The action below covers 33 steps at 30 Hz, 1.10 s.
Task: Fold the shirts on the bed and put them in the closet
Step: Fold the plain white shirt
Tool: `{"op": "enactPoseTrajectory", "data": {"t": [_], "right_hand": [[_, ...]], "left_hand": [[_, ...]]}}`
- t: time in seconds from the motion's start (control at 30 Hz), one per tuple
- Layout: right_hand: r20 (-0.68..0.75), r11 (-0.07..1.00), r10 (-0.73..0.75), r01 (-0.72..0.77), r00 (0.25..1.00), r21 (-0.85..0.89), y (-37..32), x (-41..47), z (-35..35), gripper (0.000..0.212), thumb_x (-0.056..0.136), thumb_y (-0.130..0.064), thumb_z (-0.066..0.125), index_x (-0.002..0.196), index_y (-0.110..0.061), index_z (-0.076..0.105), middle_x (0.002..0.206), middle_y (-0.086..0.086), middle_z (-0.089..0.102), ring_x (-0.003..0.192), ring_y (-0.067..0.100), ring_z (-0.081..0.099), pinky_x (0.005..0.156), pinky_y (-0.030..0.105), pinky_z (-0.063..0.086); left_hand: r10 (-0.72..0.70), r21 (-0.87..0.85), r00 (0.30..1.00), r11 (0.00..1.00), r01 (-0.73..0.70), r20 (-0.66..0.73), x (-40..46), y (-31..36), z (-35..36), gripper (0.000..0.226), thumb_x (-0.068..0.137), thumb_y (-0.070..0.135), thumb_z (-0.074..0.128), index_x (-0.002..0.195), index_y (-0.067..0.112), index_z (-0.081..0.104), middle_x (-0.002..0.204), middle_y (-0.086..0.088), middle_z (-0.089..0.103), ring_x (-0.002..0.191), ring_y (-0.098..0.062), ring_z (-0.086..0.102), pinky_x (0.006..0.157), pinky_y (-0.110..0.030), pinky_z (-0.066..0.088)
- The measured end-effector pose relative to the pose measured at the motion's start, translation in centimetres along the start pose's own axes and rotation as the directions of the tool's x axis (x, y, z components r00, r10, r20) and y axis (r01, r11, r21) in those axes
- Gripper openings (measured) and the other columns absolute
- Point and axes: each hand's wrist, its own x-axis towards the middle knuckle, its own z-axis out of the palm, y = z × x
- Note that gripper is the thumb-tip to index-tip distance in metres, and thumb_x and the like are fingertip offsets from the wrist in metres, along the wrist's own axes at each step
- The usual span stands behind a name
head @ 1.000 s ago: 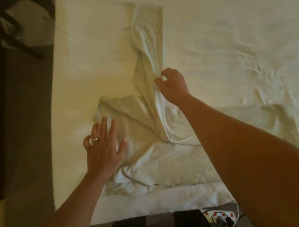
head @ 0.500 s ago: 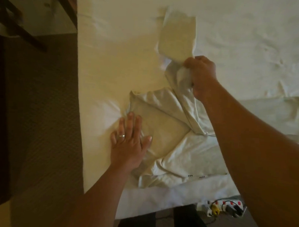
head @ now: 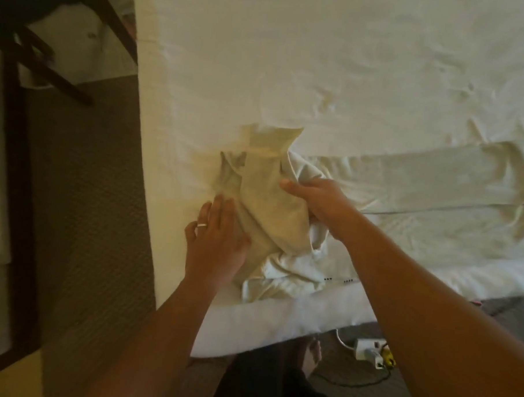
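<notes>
Dark furniture [head: 35, 65] at far left is cut off by the frame; its type cannot be determined. Carpet [head: 93, 191] runs beside the bed [head: 320, 66]. The left hand [head: 215, 241], a ring on one finger, lies flat with fingers straight and close together, pressing the shirt's left edge. The pale shirt [head: 266, 204] lies bunched near the bed's near-left corner; its folds merge with the white sheet, so its outline is hard to trace. The right hand [head: 317, 200] grips a gathered fold of it, fingertips hidden in the cloth, forearm reaching in from lower right. A power strip [head: 371, 348] lies on the floor below.
</notes>
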Motion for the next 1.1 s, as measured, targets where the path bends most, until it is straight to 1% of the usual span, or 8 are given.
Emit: {"op": "enactPoseTrajectory", "data": {"t": [0.13,0.27,0.4,0.5,0.7,0.9,1.03,1.1], "right_hand": [[0.067,0.969,-0.092,0.104,0.994,-0.224,-0.9,0.5,1.0,0.028,0.084,-0.03,0.079,0.106,-0.013,0.072,0.091,0.0,0.07,0.082,0.015,0.067,0.065,0.026,0.052],[0.013,0.95,-0.184,0.182,0.983,-0.255,1.6,-2.2,0.1,0.021,0.088,-0.024,0.07,0.099,-0.006,0.073,0.097,0.013,0.072,0.089,0.026,0.068,0.075,0.039,0.055],[-0.079,0.882,-0.368,0.321,0.927,-0.345,4.5,-5.8,-0.6,0.023,0.095,-0.027,0.061,0.086,-0.007,0.069,0.071,0.003,0.062,0.063,0.015,0.055,0.057,0.031,0.042],[-0.086,0.835,-0.449,0.383,0.89,-0.396,5.9,-8.3,-0.7,0.024,0.096,-0.027,0.059,0.086,-0.008,0.07,0.068,0.004,0.061,0.059,0.013,0.051,0.055,0.029,0.039],[0.211,0.909,-0.345,0.381,0.915,-0.168,11.3,-12.6,-1.4,0.019,0.097,-0.025,0.066,0.113,-0.023,0.076,0.082,0.002,0.074,0.072,0.006,0.066,0.065,0.026,0.052],[0.004,0.893,-0.368,0.355,0.93,-0.277,16.5,-13.0,-1.8,0.008,0.095,-0.025,0.067,0.091,-0.023,0.074,0.071,-0.002,0.066,0.062,0.002,0.056,0.059,0.019,0.044],[0.269,0.943,-0.325,0.331,0.906,0.025,15.9,-14.3,-1.4,0.007,0.092,-0.01,0.069,0.092,-0.007,0.075,0.084,0.009,0.072,0.076,0.009,0.064,0.072,0.016,0.05],[0.474,0.953,-0.196,0.28,0.858,-0.112,16.8,-14.7,-1.4,0.009,0.092,-0.009,0.069,0.095,-0.008,0.077,0.09,0.003,0.074,0.084,0.008,0.066,0.084,0.018,0.051]], "left_hand": [[0.011,-0.062,1.0,0.998,-0.01,0.013,-3.8,0.0,0.4,0.074,0.089,0.046,0.063,0.15,0.012,0.039,0.156,-0.009,0.043,0.144,-0.029,0.037,0.105,-0.054,0.035],[-0.004,-0.065,1.0,0.998,0.006,0.024,-7.9,1.0,0.2,0.065,0.094,0.049,0.055,0.149,0.017,0.041,0.156,-0.005,0.043,0.143,-0.027,0.037,0.106,-0.052,0.035],[-0.033,-0.051,0.997,0.998,0.037,0.076,-10.3,1.4,0.1,0.061,0.096,0.064,0.033,0.141,0.026,0.05,0.157,0.0,0.043,0.141,-0.03,0.038,0.105,-0.052,0.035],[-0.046,-0.044,0.993,0.998,0.051,0.106,-10.6,1.6,0.4,0.05,0.097,0.06,0.047,0.135,0.029,0.055,0.158,0.0,0.041,0.141,-0.033,0.039,0.107,-0.053,0.033],[-0.136,-0.098,0.991,0.986,0.136,0.003,-10.0,2.2,0.5,0.031,0.101,0.043,0.055,0.123,0.026,0.068,0.144,-0.004,0.053,0.128,-0.037,0.047,0.101,-0.05,0.036],[-0.114,-0.148,0.993,0.983,0.107,-0.035,-9.3,2.8,0.8,0.031,0.097,0.036,0.058,0.124,0.023,0.066,0.136,-0.005,0.052,0.124,-0.035,0.043,0.098,-0.047,0.034],[-0.193,-0.175,0.981,0.966,0.192,0.009,-9.1,2.7,0.5,0.027,0.099,0.032,0.055,0.118,0.021,0.071,0.128,-0.008,0.055,0.118,-0.036,0.046,0.091,-0.043,0.035],[-0.22,-0.207,0.975,0.952,0.224,0.044,-8.8,2.8,0.3,0.024,0.1,0.033,0.055,0.114,0.022,0.072,0.125,-0.007,0.054,0.117,-0.035,0.046,0.091,-0.042,0.035]]}}
